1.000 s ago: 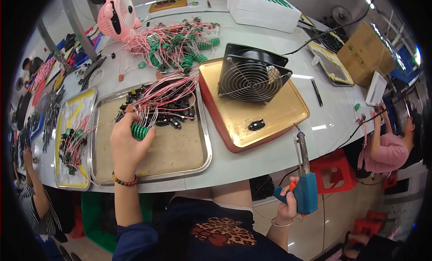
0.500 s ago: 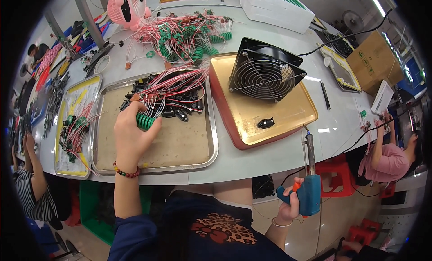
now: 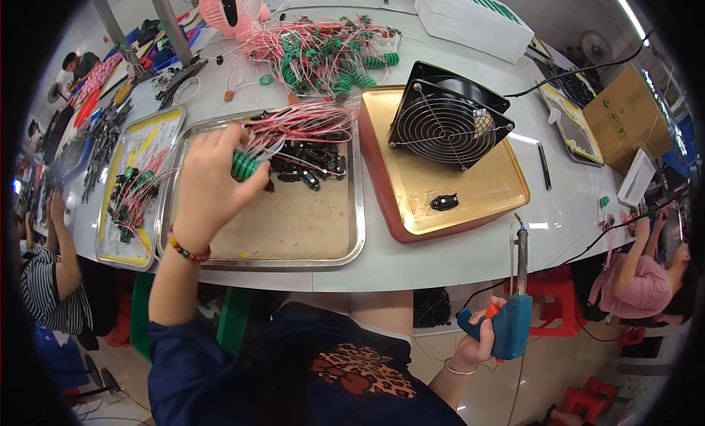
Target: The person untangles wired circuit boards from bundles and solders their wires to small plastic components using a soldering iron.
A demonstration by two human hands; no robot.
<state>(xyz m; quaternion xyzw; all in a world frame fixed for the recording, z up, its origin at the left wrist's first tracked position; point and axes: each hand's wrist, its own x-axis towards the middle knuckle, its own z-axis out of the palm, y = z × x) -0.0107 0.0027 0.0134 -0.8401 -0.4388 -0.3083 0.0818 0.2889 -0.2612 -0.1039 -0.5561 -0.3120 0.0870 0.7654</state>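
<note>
In left hand (image 3: 213,187), half-hidden coil (image 3: 244,166)

The person wears a loose top (image 3: 268,385) in dark navy, nearly black down the front. Its left sleeve (image 3: 183,360) is short and wide, ending near the elbow in a plain edge. A print (image 3: 374,369) marks the front: a lobed patch of tan and black leopard spots, with a rust-red, rounded shape at its lower left. A thin white edge (image 3: 383,333) borders the dark clothing at the thighs. Above the bare left hand's (image 3: 214,182) wrist sits a bracelet (image 3: 187,248) of round beads, red, green, yellowish and dark. Below the bare right hand (image 3: 477,345) is a thin, pale, smooth bangle (image 3: 459,369).
</note>
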